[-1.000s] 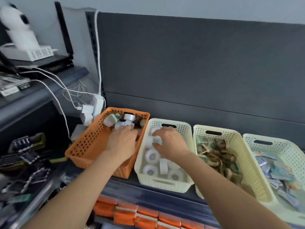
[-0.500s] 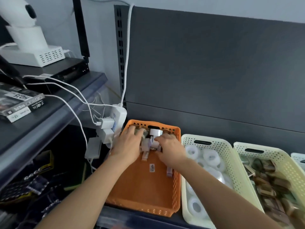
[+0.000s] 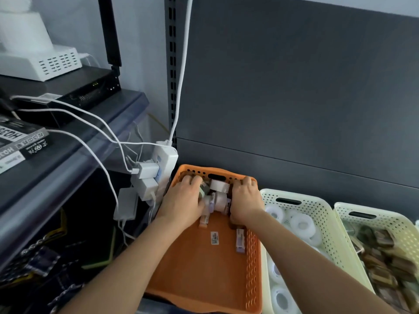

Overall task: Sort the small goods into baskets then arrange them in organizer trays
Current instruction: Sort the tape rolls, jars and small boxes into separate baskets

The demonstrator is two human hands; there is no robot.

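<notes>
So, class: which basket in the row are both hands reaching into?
The orange basket, leftmost: left hand and right hand are both inside it. The middle cream basket and right cream basket have no hand in them.

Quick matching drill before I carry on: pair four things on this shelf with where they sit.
1 orange basket
2 white tape rolls
3 brown goods
4 power strip

a in the near cream basket, beside the orange one
b left of the baskets, plugs in it
c in the far cream basket
d leftmost basket

Pairs: 1-d, 2-a, 3-c, 4-b
</notes>
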